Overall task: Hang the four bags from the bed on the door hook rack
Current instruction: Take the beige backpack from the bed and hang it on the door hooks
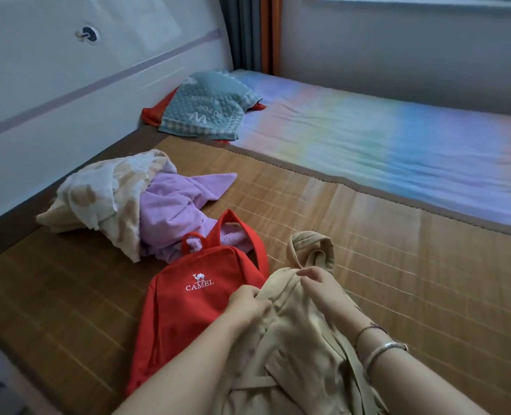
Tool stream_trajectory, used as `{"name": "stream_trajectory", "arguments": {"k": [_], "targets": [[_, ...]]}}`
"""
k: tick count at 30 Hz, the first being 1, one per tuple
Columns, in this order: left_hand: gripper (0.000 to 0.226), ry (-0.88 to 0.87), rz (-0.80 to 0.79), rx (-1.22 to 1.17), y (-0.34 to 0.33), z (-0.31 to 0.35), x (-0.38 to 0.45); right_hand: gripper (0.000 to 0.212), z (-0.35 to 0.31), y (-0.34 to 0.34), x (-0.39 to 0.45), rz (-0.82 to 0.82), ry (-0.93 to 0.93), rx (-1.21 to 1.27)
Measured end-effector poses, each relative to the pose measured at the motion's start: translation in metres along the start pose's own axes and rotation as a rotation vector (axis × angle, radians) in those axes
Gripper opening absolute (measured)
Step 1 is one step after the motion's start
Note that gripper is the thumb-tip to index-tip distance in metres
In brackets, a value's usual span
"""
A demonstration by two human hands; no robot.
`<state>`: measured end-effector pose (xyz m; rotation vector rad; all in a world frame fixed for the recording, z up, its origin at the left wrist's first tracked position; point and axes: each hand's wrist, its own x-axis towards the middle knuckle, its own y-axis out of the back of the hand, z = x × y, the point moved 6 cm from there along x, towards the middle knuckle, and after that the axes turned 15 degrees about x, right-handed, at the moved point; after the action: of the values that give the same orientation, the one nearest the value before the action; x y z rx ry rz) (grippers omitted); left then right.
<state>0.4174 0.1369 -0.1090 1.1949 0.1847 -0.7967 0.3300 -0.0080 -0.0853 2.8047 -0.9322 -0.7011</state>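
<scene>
A beige cloth bag [293, 339] lies on the bamboo bed mat in front of me, its strap loop [311, 247] standing up at the far end. My left hand [246, 302] grips the bag's upper left edge. My right hand [320, 283] pinches the fabric near the top by the strap. A red backpack [188, 307] with a white CAMEL logo lies flat to the left, partly under the beige bag. No door hook rack is in view.
A crumpled cream and lilac cloth pile [134, 205] sits beyond the red backpack. A teal quilted pillow [206, 106] over something red rests by the white headboard [53, 85]. A pastel sheet [398, 145] covers the bed's far right half.
</scene>
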Motion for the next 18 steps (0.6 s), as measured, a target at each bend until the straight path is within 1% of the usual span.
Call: {"name": "stream_trajectory", "arguments": {"k": [3,5,6,8,10,14,18], "targets": [[0.017,-0.188,0.063,-0.071,0.016,0.030,-0.022,0.029,-0.019,0.012,-0.013,0.025,0.017,-0.010],[0.010,-0.326,0.011,-0.175,0.028,0.056,-0.042,0.027,-0.037,0.027,-0.024,0.065,0.022,-0.004],[0.012,-0.377,-0.039,-0.246,0.034,0.071,-0.055,0.027,-0.050,0.038,-0.033,0.080,0.027,-0.006],[0.025,-0.427,-0.140,-0.363,0.040,0.094,-0.078,0.028,-0.070,0.057,-0.047,0.106,0.038,-0.008],[0.026,-0.470,-0.196,-0.412,0.046,0.118,-0.100,0.029,-0.088,0.081,-0.065,0.138,0.044,0.011],[0.021,-0.520,-0.209,-0.433,0.062,0.167,-0.157,0.031,-0.121,0.135,-0.108,0.166,0.090,0.094],[0.023,-0.622,-0.158,-0.482,0.093,0.226,-0.233,0.027,-0.147,0.197,-0.163,0.170,0.103,0.220]]}}
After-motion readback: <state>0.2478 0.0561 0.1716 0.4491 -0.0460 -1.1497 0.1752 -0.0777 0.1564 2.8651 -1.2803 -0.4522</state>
